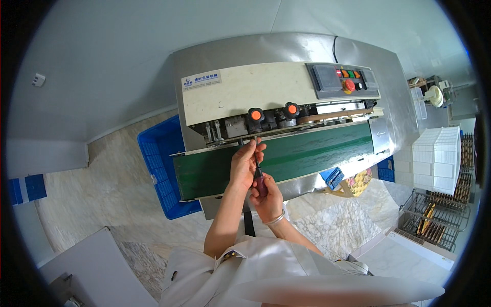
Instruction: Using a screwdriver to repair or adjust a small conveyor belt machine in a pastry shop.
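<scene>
1. The right hand (268, 198) grasps the dark red handle of a screwdriver (262, 186), which sits over the near side of the green belt (322, 153), shaft pointing away from the body; this grip probably lets the wrist turn it.
2. The left hand (242, 165) has its fingers bent near the shaft's far end, perhaps to steady it; whether they pinch the shaft or some small part, I cannot tell.
3. Both hands are close together below the cream machine (240, 94), likely to bring the tool to its front edge; the tip's contact is too small to judge.
4. The machine stands on a steel worktop (220, 53), its control panel (320, 78) facing up, presumably for easy reach.
5. The blue crate (148, 163) sits at the belt's left end, perhaps to catch what comes off.
6. Counted: one screwdriver, one machine, one belt, two orange-centred knobs (255, 114), one large red button (349, 85), one bracelet (276, 218) on the right wrist.
</scene>
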`<state>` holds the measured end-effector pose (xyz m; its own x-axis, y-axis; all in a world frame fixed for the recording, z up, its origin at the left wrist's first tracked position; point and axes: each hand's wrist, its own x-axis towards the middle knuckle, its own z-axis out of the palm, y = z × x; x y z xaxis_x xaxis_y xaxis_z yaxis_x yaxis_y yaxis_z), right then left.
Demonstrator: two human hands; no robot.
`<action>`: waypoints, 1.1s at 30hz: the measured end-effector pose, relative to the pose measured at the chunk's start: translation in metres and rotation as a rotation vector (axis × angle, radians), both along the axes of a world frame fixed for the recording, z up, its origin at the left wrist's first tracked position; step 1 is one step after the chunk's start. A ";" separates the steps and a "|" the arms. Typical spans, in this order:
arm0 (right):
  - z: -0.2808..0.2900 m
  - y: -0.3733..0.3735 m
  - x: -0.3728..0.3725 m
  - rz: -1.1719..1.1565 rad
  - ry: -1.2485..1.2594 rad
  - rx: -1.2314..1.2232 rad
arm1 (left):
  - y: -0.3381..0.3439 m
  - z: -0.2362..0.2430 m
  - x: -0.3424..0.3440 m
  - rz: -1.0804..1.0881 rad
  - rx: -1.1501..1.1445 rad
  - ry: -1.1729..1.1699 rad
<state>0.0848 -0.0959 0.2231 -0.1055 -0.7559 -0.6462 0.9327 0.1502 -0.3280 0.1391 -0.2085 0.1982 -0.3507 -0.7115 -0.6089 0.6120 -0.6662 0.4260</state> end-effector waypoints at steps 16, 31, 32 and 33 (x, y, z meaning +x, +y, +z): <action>0.003 -0.001 0.003 -0.053 -0.050 0.027 | -0.002 -0.002 0.004 -0.057 -0.005 -0.002; -0.010 0.014 0.012 0.064 0.208 0.044 | 0.018 -0.002 0.008 -0.128 0.039 0.014; -0.010 0.019 0.012 0.062 0.207 0.045 | 0.023 -0.002 0.007 -0.130 0.040 0.013; -0.007 0.023 0.010 0.074 0.204 0.054 | 0.028 -0.001 0.006 -0.132 0.042 -0.014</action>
<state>0.0947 -0.0731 0.2163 -0.1838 -0.7311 -0.6571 0.8335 0.2385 -0.4984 0.1446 -0.1805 0.1973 -0.4304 -0.6338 -0.6427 0.5120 -0.7578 0.4044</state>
